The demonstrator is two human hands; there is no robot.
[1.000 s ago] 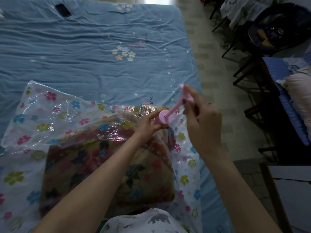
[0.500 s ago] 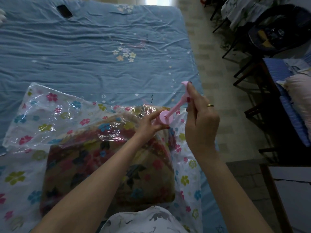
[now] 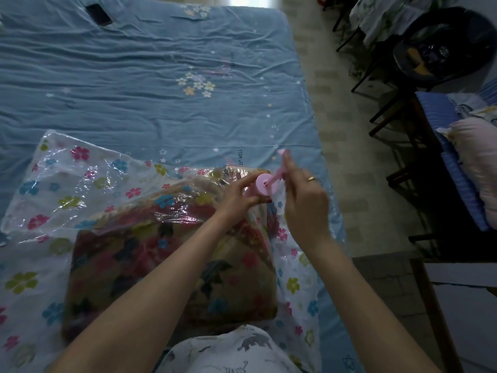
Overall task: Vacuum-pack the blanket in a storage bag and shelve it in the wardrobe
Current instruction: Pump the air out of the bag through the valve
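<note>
From the head camera, the blanket (image 3: pixel 172 265) lies inside the clear flowered storage bag (image 3: pixel 67 184) on the bed (image 3: pixel 134 76), close to the bed's right edge. The left hand (image 3: pixel 239 199) curls round the barrel of a pink hand pump (image 3: pixel 265 184) standing on the bag over the blanket's far right corner. The right hand (image 3: pixel 304 200) pinches the pump's thin plunger rod (image 3: pixel 278 175), drawn out.

The step looks like pumping the air out. To do it well, hold the barrel square and firm on the bag's valve and work the rod in straight, full strokes.

A phone (image 3: pixel 99 14) lies at the bed's far left. Right of the bed stand dark chairs (image 3: pixel 403 103) and a pillow (image 3: pixel 478 162); nothing blocks the pumping.
</note>
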